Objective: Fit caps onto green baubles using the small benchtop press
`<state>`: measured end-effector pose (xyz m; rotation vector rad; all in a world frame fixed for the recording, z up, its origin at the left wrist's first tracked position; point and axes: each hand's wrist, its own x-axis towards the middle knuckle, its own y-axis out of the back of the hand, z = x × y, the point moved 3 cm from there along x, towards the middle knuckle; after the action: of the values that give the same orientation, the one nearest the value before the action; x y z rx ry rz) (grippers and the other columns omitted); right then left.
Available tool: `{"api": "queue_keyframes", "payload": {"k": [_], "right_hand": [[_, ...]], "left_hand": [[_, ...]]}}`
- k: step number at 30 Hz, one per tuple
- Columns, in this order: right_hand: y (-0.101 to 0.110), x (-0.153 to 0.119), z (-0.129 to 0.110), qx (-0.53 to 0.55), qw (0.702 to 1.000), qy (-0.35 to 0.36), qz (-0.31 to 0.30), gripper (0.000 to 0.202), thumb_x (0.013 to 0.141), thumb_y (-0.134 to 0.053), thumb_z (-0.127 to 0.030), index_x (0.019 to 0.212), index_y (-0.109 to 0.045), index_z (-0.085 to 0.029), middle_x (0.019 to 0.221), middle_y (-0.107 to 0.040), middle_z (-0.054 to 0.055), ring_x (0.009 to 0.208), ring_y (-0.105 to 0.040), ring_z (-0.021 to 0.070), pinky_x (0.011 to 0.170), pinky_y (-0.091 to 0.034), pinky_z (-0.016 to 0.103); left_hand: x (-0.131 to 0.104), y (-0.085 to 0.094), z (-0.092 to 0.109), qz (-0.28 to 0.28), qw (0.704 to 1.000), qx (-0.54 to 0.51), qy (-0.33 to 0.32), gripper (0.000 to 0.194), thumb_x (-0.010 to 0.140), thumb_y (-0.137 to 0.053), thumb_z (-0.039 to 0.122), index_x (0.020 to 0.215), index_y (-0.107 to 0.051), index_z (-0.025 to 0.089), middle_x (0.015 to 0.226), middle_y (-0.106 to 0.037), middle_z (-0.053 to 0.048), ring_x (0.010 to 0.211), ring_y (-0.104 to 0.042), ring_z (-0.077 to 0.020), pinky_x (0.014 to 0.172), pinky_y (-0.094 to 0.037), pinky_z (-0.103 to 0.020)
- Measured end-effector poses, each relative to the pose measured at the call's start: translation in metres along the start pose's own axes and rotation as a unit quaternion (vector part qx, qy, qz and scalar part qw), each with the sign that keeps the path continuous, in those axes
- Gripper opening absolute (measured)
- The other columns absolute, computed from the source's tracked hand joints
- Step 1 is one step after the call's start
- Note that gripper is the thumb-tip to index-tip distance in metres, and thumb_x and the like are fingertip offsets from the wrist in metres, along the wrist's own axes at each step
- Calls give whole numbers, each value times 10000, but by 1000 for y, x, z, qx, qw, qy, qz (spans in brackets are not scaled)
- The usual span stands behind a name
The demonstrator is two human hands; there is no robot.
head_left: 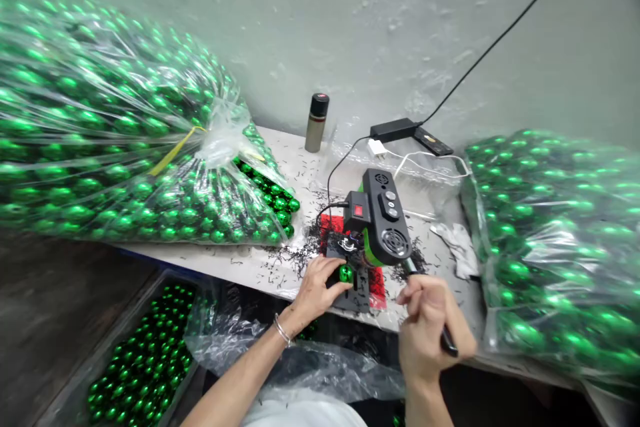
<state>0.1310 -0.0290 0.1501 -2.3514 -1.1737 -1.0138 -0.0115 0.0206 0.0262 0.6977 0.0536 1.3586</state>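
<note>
Between the thumb and fingers of my left hand (pixel 319 285) is a shiny green ball (pixel 345 273), held at the black base of a small bench drill press (pixel 387 213). My right hand (pixel 431 320) is wrapped round the black-gripped lever (pixel 449 341) on the machine's right side. The machine has a black top with round vents, a red switch and a green body. Its tip is hidden behind the head. Red material (pixel 377 287) lies under the base, with black shavings (pixel 300 257) scattered about it.
A huge clear bag of green balls (pixel 125 147) fills the left, with another bag (pixel 555 247) at right. Behind stand a spray can (pixel 315 123) and a black power adapter (pixel 393 129) with cables. A white glove (pixel 457 247) lies right; below left is a bin of balls (pixel 145 353).
</note>
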Motion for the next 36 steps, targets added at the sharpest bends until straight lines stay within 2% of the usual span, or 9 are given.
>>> {"api": "queue_keyframes", "payload": {"k": [6, 11, 15, 19, 22, 25, 29, 32, 36], "right_hand": [[-1, 0, -3, -23, 999, 20, -17, 357, 932, -493, -145, 579, -450, -177, 628, -501, -10, 586, -517, 107, 529, -374, 271], [1, -10, 5, -32, 998, 46, -24, 336, 927, -479, -125, 595, -456, -178, 641, -515, -7, 582, -523, 105, 517, -375, 262], [2, -12, 6, -38, 997, 48, -40, 320, 921, -465, -106, 609, -461, -179, 655, -522, -9, 592, -520, 102, 537, -381, 265], [2, -13, 7, -34, 997, 51, -46, 312, 917, -455, -86, 620, -467, -178, 668, -521, -10, 603, -520, 98, 549, -387, 262], [2, -14, 8, -31, 996, 69, -51, 310, 912, -450, -66, 624, -460, -177, 660, -513, -14, 614, -527, 98, 553, -394, 257], [3, -15, 10, -27, 995, 77, -54, 310, 906, -451, -52, 623, -448, -177, 648, -506, -19, 624, -535, 100, 554, -397, 252], [3, -15, 11, -29, 996, 68, -54, 303, 910, -445, -56, 633, -449, -178, 667, -516, -16, 631, -537, 98, 556, -397, 250], [2, -14, 9, -36, 996, 64, -55, 299, 918, -439, -68, 642, -455, -181, 683, -525, -14, 617, -526, 92, 555, -392, 253], [2, -13, 6, -33, 996, 63, -57, 293, 923, -435, -71, 655, -458, -188, 680, -518, -17, 620, -520, 93, 558, -401, 251]], "left_hand": [[-28, 44, 11, 26, 986, 133, -96, 584, 871, -645, 548, 1306, -574, 165, 1214, -656, -163, 1133, -585, -306, 991, -462, -484], [26, 90, 0, 109, 939, 325, -11, 337, 998, -488, 275, 1292, -583, 141, 1253, -642, -172, 1179, -545, -307, 969, -419, -453], [71, 111, -11, 19, 891, 445, 86, 325, 923, -544, 163, 1232, -608, 84, 1118, -664, -202, 1078, -553, -352, 937, -405, -489], [80, 116, -16, -23, 889, 450, 81, 299, 889, -548, 120, 1176, -628, 97, 1022, -671, -194, 1036, -567, -355, 962, -390, -526], [74, 122, -14, 30, 942, 327, 61, 315, 908, -562, 168, 1217, -610, 130, 1133, -660, -182, 1074, -582, -338, 980, -399, -522], [60, 123, -14, 72, 991, 16, 111, 365, 934, -580, 334, 1266, -580, 183, 1148, -663, -116, 988, -646, -265, 865, -504, -409], [36, 97, -15, 58, 870, -414, 262, 435, 853, -701, 387, 1224, -612, 178, 1026, -694, -67, 847, -702, -189, 739, -564, -293], [21, 67, -12, 51, 792, -512, 329, 423, 780, -785, 293, 1163, -657, 166, 973, -715, -58, 834, -711, -166, 782, -576, -271], [13, 29, -7, -6, 844, -417, 337, 427, 777, -778, 315, 1163, -678, 163, 967, -739, -56, 824, -702, -167, 821, -568, -292]]}}
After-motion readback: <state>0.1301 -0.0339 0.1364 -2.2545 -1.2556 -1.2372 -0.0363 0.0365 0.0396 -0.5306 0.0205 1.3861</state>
